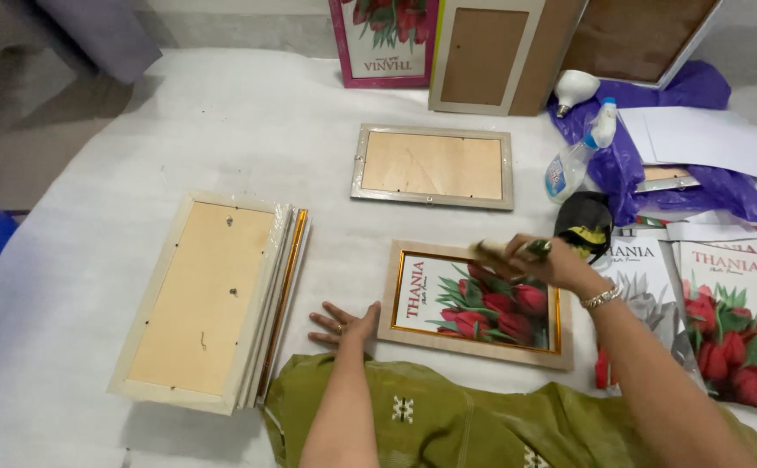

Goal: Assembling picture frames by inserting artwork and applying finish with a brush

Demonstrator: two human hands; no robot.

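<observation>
Picture frame (474,303) with a red tulip print lies face up on the white padded sheet (136,130), right in front of the person. Left hand (344,323) rests flat, fingers spread, on the sheet, touching the frame's left edge and gripping nothing. Right hand (541,258) is closed around a small brush-like tool (504,250) over the frame's upper right part. Frame looks light but stiff, pale wood with a gilt inner lip; the front is probably glazed, so fragile and slippery there, so best held by the outer wooden edges. The tool's tip is blurred, can't say what it is. A stack of frames (209,299) lies face down to the left, another frame (433,165) face down beyond. A dark pot (584,221) sits partly behind the right hand, contents unclear. Printed sheets (725,312) at right are cut off by the edge.
</observation>
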